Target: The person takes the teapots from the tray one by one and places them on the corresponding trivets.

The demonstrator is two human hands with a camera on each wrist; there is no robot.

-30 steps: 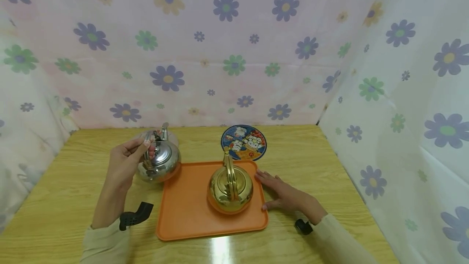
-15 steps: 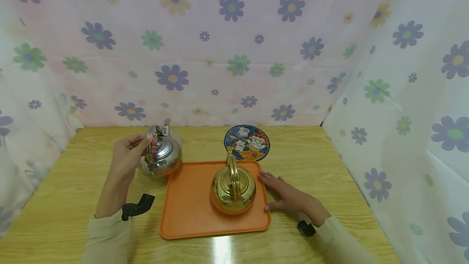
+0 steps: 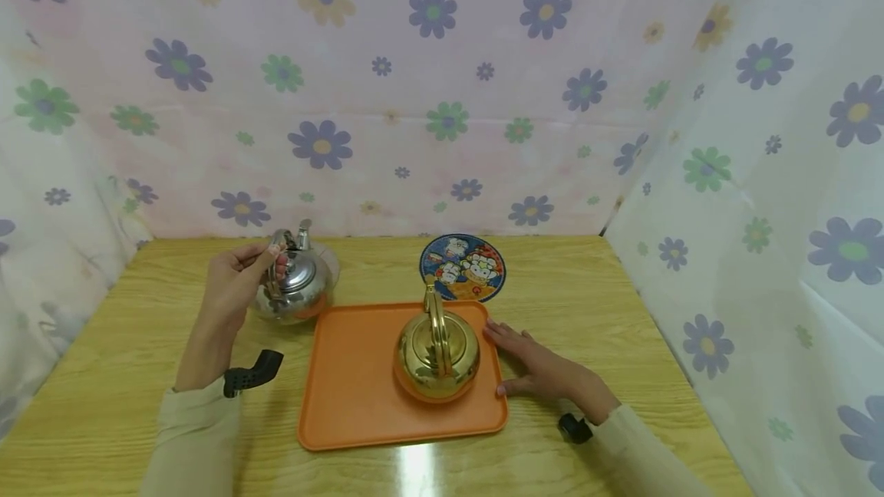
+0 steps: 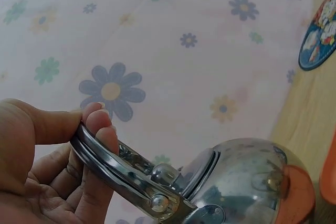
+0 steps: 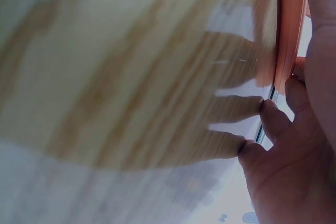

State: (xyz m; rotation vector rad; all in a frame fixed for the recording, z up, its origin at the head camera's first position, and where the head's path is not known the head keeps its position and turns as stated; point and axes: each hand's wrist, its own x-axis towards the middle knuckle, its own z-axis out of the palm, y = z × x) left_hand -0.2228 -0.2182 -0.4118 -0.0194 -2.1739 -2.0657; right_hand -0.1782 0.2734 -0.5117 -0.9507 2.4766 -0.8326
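Observation:
My left hand (image 3: 231,282) holds a silver kettle (image 3: 297,290) by its arched handle, thumb and fingers pinching the top of the arch. In the left wrist view, the handle (image 4: 118,169) stands raised above the kettle's lid. The kettle's spout points toward the back, and its body is close by the far left corner of an orange tray (image 3: 345,405). A gold kettle (image 3: 435,363) stands upright on the tray's right half. My right hand (image 3: 545,366) rests at the tray's right rim, fingers spread, with the fingertips on the rim and table.
Behind the silver kettle shows part of a pale pink round mat (image 3: 330,258). A round blue mat with cartoon figures (image 3: 463,267) lies behind the tray. Flower-patterned cloth (image 3: 387,98) closes off the back and sides of the wooden table (image 3: 573,282).
The silver kettle in my left hand has moved back and slightly left, uncovering the tray's far left corner. My right hand stays at the tray's rim. The head view has shifted slightly.

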